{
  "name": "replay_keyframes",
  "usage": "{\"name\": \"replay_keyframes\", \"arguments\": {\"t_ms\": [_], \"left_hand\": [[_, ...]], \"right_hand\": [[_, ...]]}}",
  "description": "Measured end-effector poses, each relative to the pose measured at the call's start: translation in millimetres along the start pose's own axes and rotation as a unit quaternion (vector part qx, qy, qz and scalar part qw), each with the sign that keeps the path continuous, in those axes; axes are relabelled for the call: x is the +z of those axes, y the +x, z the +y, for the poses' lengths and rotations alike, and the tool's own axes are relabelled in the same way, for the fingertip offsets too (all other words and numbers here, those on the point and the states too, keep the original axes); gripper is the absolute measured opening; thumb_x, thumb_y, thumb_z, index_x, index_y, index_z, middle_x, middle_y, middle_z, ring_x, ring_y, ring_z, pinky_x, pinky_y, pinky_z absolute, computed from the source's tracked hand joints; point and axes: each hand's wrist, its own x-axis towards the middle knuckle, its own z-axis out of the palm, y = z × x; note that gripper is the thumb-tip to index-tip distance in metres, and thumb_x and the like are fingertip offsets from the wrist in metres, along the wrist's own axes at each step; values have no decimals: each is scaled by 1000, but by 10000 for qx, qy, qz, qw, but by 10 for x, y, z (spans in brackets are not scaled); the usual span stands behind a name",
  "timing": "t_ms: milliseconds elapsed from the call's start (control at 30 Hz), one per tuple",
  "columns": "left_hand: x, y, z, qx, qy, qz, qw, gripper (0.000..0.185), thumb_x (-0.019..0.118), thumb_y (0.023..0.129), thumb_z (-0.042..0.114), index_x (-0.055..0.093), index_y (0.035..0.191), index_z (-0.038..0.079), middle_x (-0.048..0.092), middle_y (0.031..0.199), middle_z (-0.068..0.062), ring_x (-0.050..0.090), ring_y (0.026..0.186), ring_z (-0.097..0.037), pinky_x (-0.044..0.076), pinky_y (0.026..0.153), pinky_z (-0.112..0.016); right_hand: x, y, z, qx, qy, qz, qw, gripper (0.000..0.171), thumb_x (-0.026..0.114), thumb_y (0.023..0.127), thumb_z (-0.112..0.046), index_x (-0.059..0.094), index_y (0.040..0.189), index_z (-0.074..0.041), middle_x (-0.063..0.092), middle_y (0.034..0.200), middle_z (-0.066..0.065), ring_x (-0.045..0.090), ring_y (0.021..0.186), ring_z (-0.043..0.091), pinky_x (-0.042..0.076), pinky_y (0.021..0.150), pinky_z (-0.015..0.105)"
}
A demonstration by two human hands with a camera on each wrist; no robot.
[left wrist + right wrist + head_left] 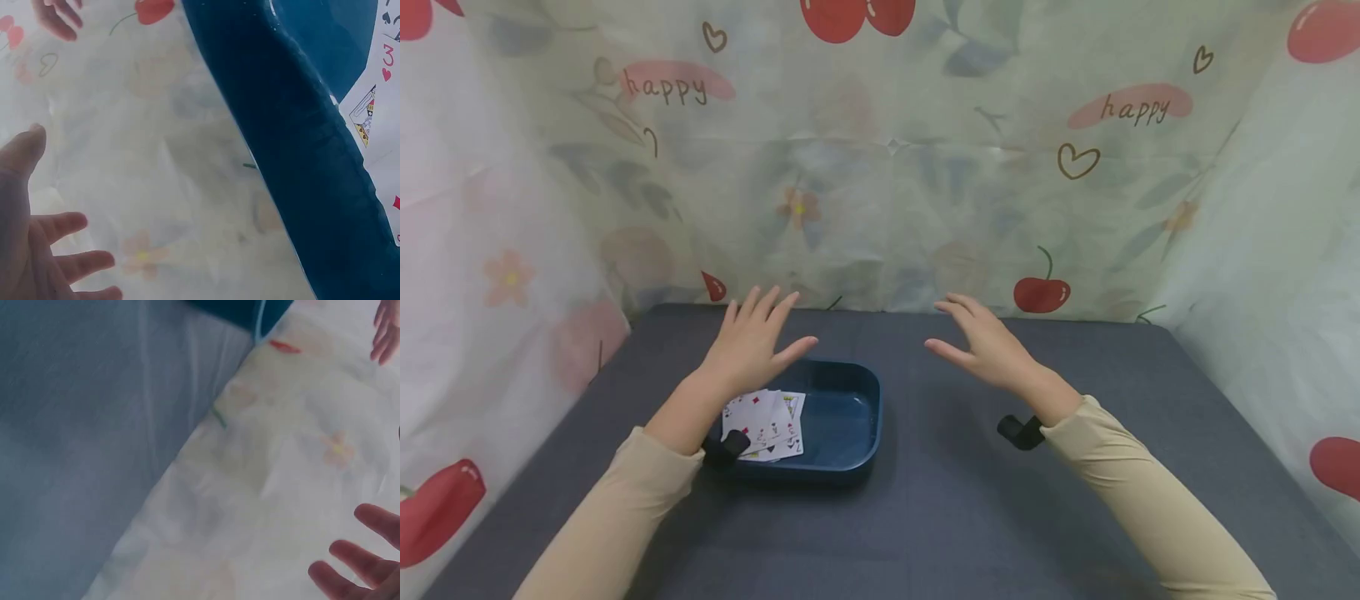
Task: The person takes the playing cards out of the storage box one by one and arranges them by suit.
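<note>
A blue tray (857, 454) with raised walls stands left of centre on the dark table. Several playing cards (760, 417) lie spread and overlapping in its left part; a three of hearts shows among the cards (387, 94) in the left wrist view. My left hand (748, 346) is above the tray's left side, fingers spread, holding nothing; the forearm hides part of the tray and cards. Over the table to the right of the tray hovers my right hand (988, 346), its fingers extended and nothing in them.
The dark cloth-covered table (940, 517) reaches back to a patterned curtain (887, 225). Similar printed sheets hang at the left and right. A black wrist strap piece (1021, 432) sits under the right wrist and another (726, 447) under the left.
</note>
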Motion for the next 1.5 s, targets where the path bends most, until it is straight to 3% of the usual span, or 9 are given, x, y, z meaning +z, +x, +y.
{"name": "replay_keyframes", "arguments": {"t_ms": [200,533,900,1067,1500], "left_hand": [[-16,-136,-90,-197,-133,-174,9996,73,45,93,53,25,147,8,25,151,-22,15,142,-43,10,113,-64],[30,-424,-355,-513,-459,-364,9970,73,49,93,48,29,144,0,29,148,-27,25,136,-46,21,110,-62],[221,-682,-653,-846,-786,-337,9927,73,45,94,50,29,142,-3,31,144,-31,29,132,-49,25,107,-64],[340,-758,-777,-981,-955,-360,9899,75,42,94,53,29,143,-2,32,143,-30,31,131,-48,27,105,-64],[504,-823,-806,-1319,-1157,-479,9833,76,39,94,55,26,145,0,30,144,-30,32,130,-47,30,103,-66]], "right_hand": [[139,102,-181,-518,569,-71,9970,52,59,91,-34,48,134,-8,48,138,13,43,130,29,38,106,49],[379,293,-492,-1017,1438,-574,9827,43,63,89,-27,55,127,-8,57,130,8,52,122,24,42,104,42],[622,599,-804,-1053,1966,-1220,9672,39,64,88,-25,58,123,-8,61,124,8,59,114,23,48,99,36],[777,737,-933,-1113,2081,-1475,9605,40,65,88,-23,57,124,-8,62,122,8,61,110,20,50,94,27],[1244,1022,-1172,-610,2404,-1947,9490,42,66,87,-24,58,124,-5,64,114,9,62,106,18,51,88,21]]}}
